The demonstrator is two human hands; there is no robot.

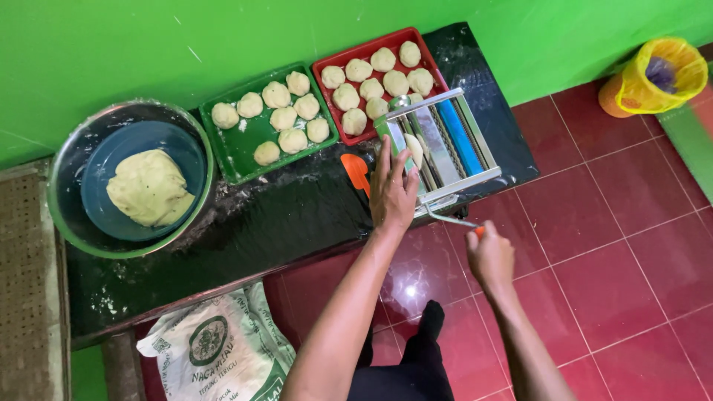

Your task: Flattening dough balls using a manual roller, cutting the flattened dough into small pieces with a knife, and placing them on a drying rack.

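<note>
- red floor tiles lie nearest, with a printed flour sack slumped against the low black table.
- right hand is closed round the orange-tipped crank handle of the metal dough roller, just off the table's edge.
- left hand lies flat with fingers stretched forward, feeding a pale dough piece into the roller's top.
- fingertips sit very close to the rollers; a turn of the crank could likely nip them, or the dough could tear if fed crooked.
- an orange scraper lies just beside the left wrist and could be knocked off.
- further back, a green tray and a red tray hold dough balls; the red tray touches the roller's back, crowding it.
- at far left a steel bowl holds a blue bowl with a dough lump.
- a yellow-lined bin stands well apart by the green wall.
</note>
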